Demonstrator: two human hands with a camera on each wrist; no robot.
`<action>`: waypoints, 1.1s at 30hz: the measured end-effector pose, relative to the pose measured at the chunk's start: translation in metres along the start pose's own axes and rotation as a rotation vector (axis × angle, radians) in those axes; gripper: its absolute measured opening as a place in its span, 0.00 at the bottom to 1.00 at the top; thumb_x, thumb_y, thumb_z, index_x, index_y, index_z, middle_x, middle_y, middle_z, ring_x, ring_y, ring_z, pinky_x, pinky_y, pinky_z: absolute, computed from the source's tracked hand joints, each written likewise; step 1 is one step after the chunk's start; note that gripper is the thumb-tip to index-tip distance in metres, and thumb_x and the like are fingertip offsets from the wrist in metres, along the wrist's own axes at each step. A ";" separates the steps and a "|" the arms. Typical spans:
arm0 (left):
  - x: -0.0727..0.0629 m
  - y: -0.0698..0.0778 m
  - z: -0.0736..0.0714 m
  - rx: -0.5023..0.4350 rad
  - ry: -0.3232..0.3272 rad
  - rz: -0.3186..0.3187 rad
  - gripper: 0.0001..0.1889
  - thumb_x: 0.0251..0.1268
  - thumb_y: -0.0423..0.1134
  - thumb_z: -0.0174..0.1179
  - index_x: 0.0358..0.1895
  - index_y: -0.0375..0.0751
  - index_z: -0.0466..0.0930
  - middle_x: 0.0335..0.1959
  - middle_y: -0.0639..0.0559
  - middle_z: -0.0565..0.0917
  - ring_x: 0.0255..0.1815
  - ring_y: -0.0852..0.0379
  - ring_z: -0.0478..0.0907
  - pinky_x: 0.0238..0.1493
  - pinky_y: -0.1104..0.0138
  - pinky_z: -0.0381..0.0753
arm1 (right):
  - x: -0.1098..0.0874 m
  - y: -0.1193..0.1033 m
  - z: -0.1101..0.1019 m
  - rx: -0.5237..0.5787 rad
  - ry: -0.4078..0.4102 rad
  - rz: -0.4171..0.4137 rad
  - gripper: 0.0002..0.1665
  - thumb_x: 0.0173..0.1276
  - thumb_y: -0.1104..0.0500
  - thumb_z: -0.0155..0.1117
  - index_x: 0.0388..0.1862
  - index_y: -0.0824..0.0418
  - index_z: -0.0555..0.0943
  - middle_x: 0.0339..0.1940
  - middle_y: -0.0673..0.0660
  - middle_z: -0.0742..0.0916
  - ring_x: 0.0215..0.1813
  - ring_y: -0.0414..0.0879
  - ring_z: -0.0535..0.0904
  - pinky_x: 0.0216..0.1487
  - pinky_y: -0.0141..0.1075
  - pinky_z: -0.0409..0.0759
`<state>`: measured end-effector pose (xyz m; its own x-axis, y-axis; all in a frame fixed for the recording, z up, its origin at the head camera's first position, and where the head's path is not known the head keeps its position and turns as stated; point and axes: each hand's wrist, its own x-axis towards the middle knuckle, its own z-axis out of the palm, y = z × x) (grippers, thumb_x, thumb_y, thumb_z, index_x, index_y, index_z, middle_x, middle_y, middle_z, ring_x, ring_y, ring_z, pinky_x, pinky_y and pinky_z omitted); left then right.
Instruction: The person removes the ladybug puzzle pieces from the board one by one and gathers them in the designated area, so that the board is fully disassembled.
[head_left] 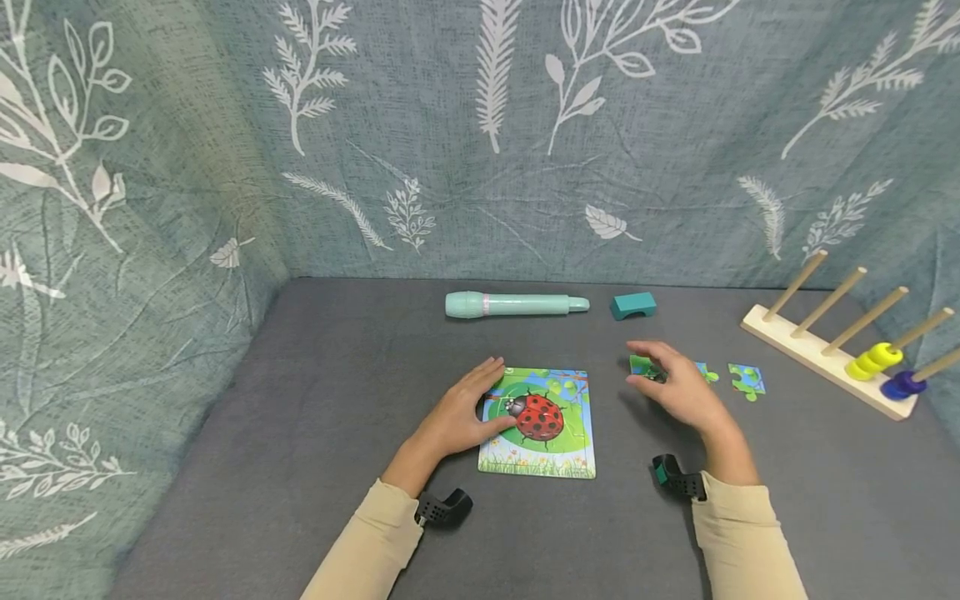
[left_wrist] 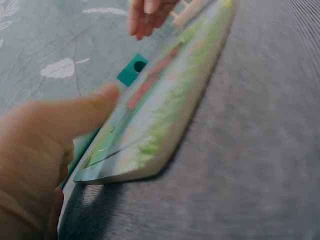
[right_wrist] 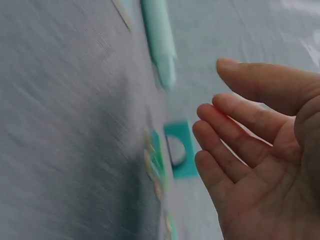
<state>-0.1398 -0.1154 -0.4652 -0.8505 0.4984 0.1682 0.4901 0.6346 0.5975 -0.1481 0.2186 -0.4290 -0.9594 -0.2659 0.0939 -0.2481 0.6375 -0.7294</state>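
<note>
The puzzle [head_left: 564, 463] lies flat on the counter [head_left: 375, 367], near the middle, with a ladybug on it. The left hand [head_left: 459, 417] rests at its left edge, fingers extended and thumb straight over the picture, not clenched. To the right, the right hand [head_left: 681, 390] hovers with loosely bent fingers, holding nothing, above loose pieces [head_left: 746, 379] partly hidden by it. At the far side lie a mint tube [head_left: 525, 305] and a teal block [head_left: 633, 305]; a peg rack [head_left: 827, 362] stands far right.
</note>
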 end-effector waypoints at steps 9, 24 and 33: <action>-0.006 0.022 0.008 0.044 -0.037 0.185 0.34 0.63 0.47 0.61 0.69 0.35 0.64 0.71 0.44 0.64 0.72 0.47 0.61 0.68 0.52 0.68 | -0.012 -0.023 0.047 0.025 -0.050 -0.146 0.28 0.61 0.62 0.67 0.61 0.65 0.74 0.58 0.60 0.80 0.60 0.57 0.76 0.60 0.52 0.75; -0.011 0.041 0.026 0.233 -0.069 0.229 0.29 0.66 0.50 0.58 0.66 0.38 0.70 0.69 0.46 0.69 0.72 0.52 0.62 0.73 0.60 0.62 | -0.021 -0.020 0.071 -0.089 -0.065 -0.270 0.23 0.59 0.62 0.68 0.53 0.65 0.77 0.59 0.60 0.75 0.64 0.58 0.69 0.59 0.54 0.73; -0.007 0.038 0.024 0.174 -0.067 0.215 0.31 0.63 0.50 0.61 0.66 0.37 0.70 0.68 0.46 0.69 0.71 0.51 0.64 0.71 0.59 0.66 | -0.020 -0.024 0.073 -0.015 -0.071 -0.197 0.22 0.59 0.64 0.69 0.52 0.62 0.74 0.58 0.60 0.74 0.62 0.58 0.68 0.59 0.56 0.71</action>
<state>-0.1104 -0.0811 -0.4628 -0.7114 0.6673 0.2207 0.6885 0.5987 0.4093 -0.1131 0.1559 -0.4622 -0.8806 -0.4361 0.1853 -0.4321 0.5787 -0.6916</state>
